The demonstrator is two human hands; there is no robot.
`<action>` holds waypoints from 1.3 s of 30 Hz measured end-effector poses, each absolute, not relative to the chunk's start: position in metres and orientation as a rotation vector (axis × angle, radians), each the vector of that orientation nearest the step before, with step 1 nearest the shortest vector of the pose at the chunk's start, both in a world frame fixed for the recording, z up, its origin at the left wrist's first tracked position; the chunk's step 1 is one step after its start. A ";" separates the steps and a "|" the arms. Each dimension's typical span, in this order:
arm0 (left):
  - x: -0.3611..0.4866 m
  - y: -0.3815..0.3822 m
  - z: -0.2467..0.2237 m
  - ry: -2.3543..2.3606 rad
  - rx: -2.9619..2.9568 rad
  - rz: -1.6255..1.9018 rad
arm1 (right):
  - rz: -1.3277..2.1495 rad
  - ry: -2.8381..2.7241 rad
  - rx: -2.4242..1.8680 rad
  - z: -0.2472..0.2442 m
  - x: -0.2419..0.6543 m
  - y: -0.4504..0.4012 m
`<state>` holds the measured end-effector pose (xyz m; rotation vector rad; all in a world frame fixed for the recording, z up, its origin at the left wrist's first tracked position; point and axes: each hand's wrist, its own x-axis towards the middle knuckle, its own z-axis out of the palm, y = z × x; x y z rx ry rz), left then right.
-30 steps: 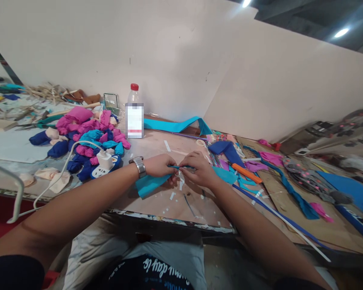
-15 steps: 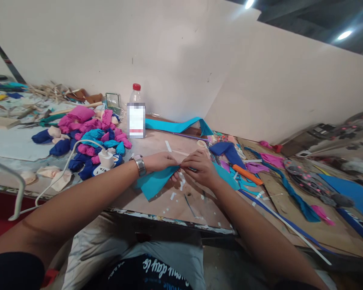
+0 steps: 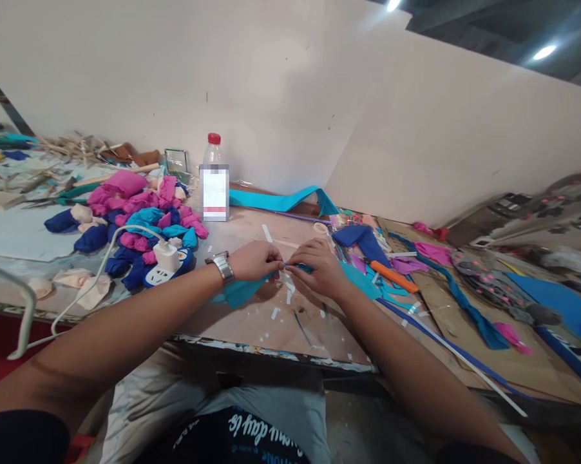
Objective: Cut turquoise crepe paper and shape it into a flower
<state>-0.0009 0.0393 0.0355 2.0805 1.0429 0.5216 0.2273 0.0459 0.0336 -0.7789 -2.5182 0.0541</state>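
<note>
A turquoise fabric strip (image 3: 245,293) is stretched between my two hands over the wooden tabletop. My left hand (image 3: 256,261), with a metal watch at its wrist, pinches the strip between thumb and fingertips, and a loose flap hangs below it. Close beside it, my right hand (image 3: 322,269) is closed on the same strip, its fingers curled over the top. Between the fingertips the cloth is gathered narrow. More turquoise cloth (image 3: 361,280) shows to the right of my right hand; whether it is the same piece I cannot tell.
A red-capped bottle (image 3: 214,151) stands near the wall. Left lie a pile of pink and blue cloth bundles (image 3: 136,200) and a power strip (image 3: 167,264) with a white cable. On the right are an orange-handled cutter (image 3: 391,276), a tape roll (image 3: 321,228) and fabric scraps.
The flap under my left hand has folded up and shows less than before. My fingertips have shifted slightly on the strip. The whole view has moved a little.
</note>
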 end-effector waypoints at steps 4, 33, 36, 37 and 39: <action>0.002 0.035 0.037 1.077 2.238 0.581 | 0.058 -2.513 -0.807 0.032 0.227 0.046; 0.005 0.037 0.024 1.139 2.807 0.509 | 0.171 -2.550 -0.910 0.038 0.222 0.038; 0.006 0.036 0.025 1.139 2.783 0.527 | 0.205 -2.571 -0.922 0.041 0.222 0.038; 0.006 0.035 0.026 1.152 2.761 0.539 | 0.209 -2.565 -0.924 0.041 0.223 0.038; 0.007 0.034 0.028 1.179 2.722 0.544 | 0.198 -2.537 -0.922 0.039 0.224 0.040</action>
